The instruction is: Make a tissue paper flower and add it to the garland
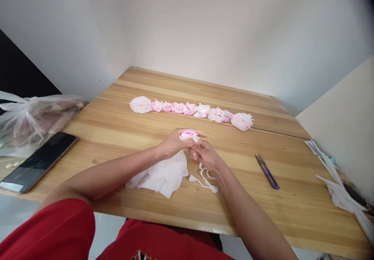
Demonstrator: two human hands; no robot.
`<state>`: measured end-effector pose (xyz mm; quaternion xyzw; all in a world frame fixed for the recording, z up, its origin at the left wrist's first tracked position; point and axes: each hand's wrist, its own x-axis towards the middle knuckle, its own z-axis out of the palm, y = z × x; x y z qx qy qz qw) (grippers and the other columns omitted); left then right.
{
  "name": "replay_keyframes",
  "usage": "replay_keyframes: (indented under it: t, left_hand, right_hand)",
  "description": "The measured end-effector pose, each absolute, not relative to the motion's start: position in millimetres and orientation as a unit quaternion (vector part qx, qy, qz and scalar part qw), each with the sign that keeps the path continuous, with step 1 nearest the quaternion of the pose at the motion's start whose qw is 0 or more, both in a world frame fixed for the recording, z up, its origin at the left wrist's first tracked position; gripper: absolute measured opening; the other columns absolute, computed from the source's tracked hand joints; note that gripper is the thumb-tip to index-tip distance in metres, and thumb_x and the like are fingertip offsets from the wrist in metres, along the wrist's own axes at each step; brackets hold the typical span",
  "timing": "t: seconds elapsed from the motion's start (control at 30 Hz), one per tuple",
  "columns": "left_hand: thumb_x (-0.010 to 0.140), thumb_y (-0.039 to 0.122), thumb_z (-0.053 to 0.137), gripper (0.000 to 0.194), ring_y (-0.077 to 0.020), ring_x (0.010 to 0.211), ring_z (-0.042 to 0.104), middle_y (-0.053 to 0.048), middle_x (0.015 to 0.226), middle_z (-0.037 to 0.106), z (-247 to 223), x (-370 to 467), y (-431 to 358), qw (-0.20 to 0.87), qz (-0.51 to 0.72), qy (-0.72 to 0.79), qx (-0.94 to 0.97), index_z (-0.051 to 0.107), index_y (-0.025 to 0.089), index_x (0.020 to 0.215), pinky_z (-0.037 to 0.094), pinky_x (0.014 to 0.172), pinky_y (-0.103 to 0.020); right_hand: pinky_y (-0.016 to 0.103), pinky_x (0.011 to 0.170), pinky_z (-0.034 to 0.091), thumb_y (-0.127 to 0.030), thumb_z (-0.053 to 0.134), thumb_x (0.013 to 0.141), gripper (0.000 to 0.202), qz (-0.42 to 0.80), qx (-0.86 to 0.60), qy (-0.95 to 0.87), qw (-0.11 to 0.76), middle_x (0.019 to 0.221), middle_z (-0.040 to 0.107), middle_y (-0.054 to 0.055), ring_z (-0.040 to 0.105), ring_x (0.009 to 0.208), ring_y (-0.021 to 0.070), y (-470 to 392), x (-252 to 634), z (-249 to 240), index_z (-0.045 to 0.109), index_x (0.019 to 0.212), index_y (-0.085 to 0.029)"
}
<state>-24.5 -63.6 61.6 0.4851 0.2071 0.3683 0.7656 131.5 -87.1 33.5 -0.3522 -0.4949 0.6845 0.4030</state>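
Note:
My left hand (pixel 174 141) is closed around a small crumpled bundle of thin white cloth or paper with pink blotches (pixel 189 134). Against the near right end of this bundle, my right hand (pixel 207 154) has its fingers curled in a pinch; what exactly lies between them is partly hidden. Under my left forearm is a loose pile of thin white sheets (pixel 168 176). Narrow white strips (pixel 207 184) lie curled on the table below my right hand. Farther back, a row of gathered pink-and-white bundles (pixel 187 108) stretches across the table.
Purple-handled thread snips (pixel 268 172) lie to the right. White strips (pixel 336 190) gather along the right edge. At the left are a phone (pixel 37 160) and a tied clear plastic bag (pixel 35 119). The wooden table (pixel 245 209) meets a wall behind.

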Motion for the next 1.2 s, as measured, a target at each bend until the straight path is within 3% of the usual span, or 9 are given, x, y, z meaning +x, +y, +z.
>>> replay_keyframes:
  t: [0.13, 0.27, 0.43, 0.6, 0.83, 0.93, 1.03, 1.1, 1.2]
  left_hand:
    - [0.066, 0.029, 0.081, 0.051, -0.0115, 0.066, 0.061, -0.001, 0.074, 0.065, 72, -27, -63, 0.797, 0.358, 0.213, 0.438, 0.066, 0.014, 0.113, 0.044, 0.059, -0.022]
    - [0.071, 0.029, 0.079, 0.060, -0.0114, 0.070, 0.059, 0.002, 0.069, 0.059, 85, -27, -67, 0.820, 0.371, 0.199, 0.387, 0.060, 0.017, 0.126, 0.038, 0.057, -0.020]
    - [0.075, 0.027, 0.076, 0.057, -0.0103, 0.069, 0.055, 0.002, 0.069, 0.056, 94, -22, -78, 0.809, 0.411, 0.193, 0.373, 0.058, 0.017, 0.128, 0.029, 0.048, -0.019]
    - [0.084, 0.035, 0.068, 0.049, -0.0096, 0.068, 0.055, 0.002, 0.071, 0.054, 104, -25, -91, 0.740, 0.428, 0.213, 0.474, 0.058, 0.020, 0.129, 0.036, 0.055, -0.019]
    - [0.089, 0.039, 0.062, 0.045, -0.0148, 0.072, 0.064, -0.002, 0.078, 0.066, 121, -42, -110, 0.593, 0.344, 0.233, 0.689, 0.058, 0.022, 0.131, 0.049, 0.074, -0.029]
    - [0.084, 0.039, 0.068, 0.051, -0.0144, 0.070, 0.063, -0.003, 0.087, 0.067, 124, -40, -118, 0.609, 0.357, 0.228, 0.671, 0.057, 0.024, 0.131, 0.052, 0.070, -0.029]
    - [0.074, 0.039, 0.076, 0.070, -0.0127, 0.067, 0.062, -0.007, 0.109, 0.065, 118, -36, -121, 0.646, 0.398, 0.238, 0.607, 0.049, 0.028, 0.138, 0.053, 0.065, -0.029]
    - [0.068, 0.039, 0.081, 0.075, -0.0148, 0.074, 0.064, -0.011, 0.118, 0.063, 109, -34, -120, 0.663, 0.405, 0.241, 0.581, 0.051, 0.024, 0.136, 0.054, 0.070, -0.031]
    - [0.064, 0.035, 0.083, 0.066, -0.0224, 0.096, 0.065, -0.013, 0.115, 0.066, 95, -32, -121, 0.678, 0.362, 0.249, 0.589, 0.061, 0.016, 0.123, 0.051, 0.087, -0.035]
  right_hand:
    - [0.025, 0.048, 0.023, -0.064, 0.074, 0.067, 0.055, 0.683, -0.353, -0.500, 0.399, 0.046, 0.044, -0.006, 0.033, 0.044, 0.0060, -88, 131, 39, 0.047, 0.052, -0.018]
    - [0.024, 0.048, 0.023, -0.062, 0.076, 0.066, 0.048, 0.687, -0.340, -0.492, 0.412, 0.046, 0.044, -0.008, 0.033, 0.044, 0.0067, -90, 130, 44, 0.052, 0.065, -0.020]
    - [0.024, 0.048, 0.022, -0.061, 0.073, 0.071, 0.049, 0.680, -0.320, -0.515, 0.411, 0.048, 0.044, -0.006, 0.034, 0.047, 0.0071, -93, 133, 42, 0.050, 0.060, -0.019]
    - [0.024, 0.048, 0.025, -0.062, 0.069, 0.074, 0.050, 0.656, -0.315, -0.555, 0.404, 0.050, 0.044, -0.005, 0.034, 0.048, 0.0073, -94, 133, 47, 0.051, 0.057, -0.018]
    - [0.025, 0.056, 0.037, -0.054, 0.065, 0.081, 0.041, 0.546, -0.330, -0.697, 0.326, 0.059, 0.057, -0.001, 0.049, 0.056, 0.0106, -108, 142, 79, 0.061, 0.062, -0.017]
    - [0.026, 0.057, 0.039, -0.054, 0.057, 0.086, 0.045, 0.494, -0.351, -0.712, 0.354, 0.058, 0.057, 0.000, 0.050, 0.056, 0.0115, -120, 141, 81, 0.059, 0.060, -0.018]
    - [0.026, 0.058, 0.039, -0.051, 0.053, 0.089, 0.045, 0.460, -0.363, -0.711, 0.390, 0.057, 0.055, 0.000, 0.050, 0.056, 0.0122, -128, 137, 74, 0.058, 0.058, -0.019]
    - [0.027, 0.057, 0.040, -0.046, 0.054, 0.088, 0.041, 0.442, -0.381, -0.699, 0.412, 0.056, 0.054, 0.000, 0.049, 0.056, 0.0128, -131, 134, 70, 0.057, 0.057, -0.019]
    - [0.029, 0.062, 0.044, -0.037, 0.058, 0.080, 0.027, 0.412, -0.398, -0.678, 0.460, 0.061, 0.058, 0.000, 0.052, 0.061, 0.0158, -134, 131, 69, 0.059, 0.060, -0.021]
